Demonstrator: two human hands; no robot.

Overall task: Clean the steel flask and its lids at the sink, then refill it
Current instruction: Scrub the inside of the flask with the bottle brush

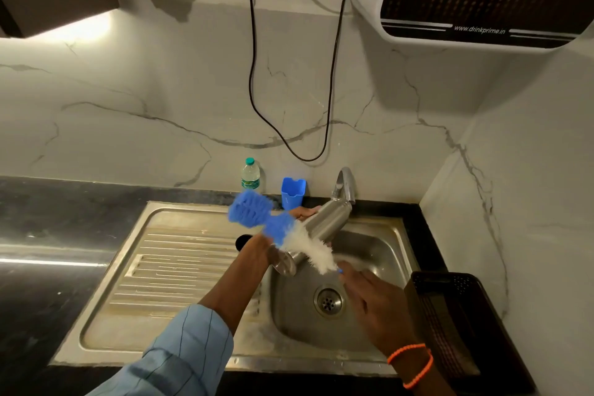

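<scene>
We are holding a tilted cylindrical steel flask (316, 228) over the steel sink (379, 270), left hand (263, 246) gripping it; right hand (376, 296) is pinching a blue-and-white bottle brush (283, 228).

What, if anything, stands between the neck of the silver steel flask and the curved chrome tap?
Nothing visible. The left hand holds the silver steel flask tilted, neck beside the curved chrome tap. The blue-and-white bottle brush, in the right hand, crosses its lower body only.
</scene>
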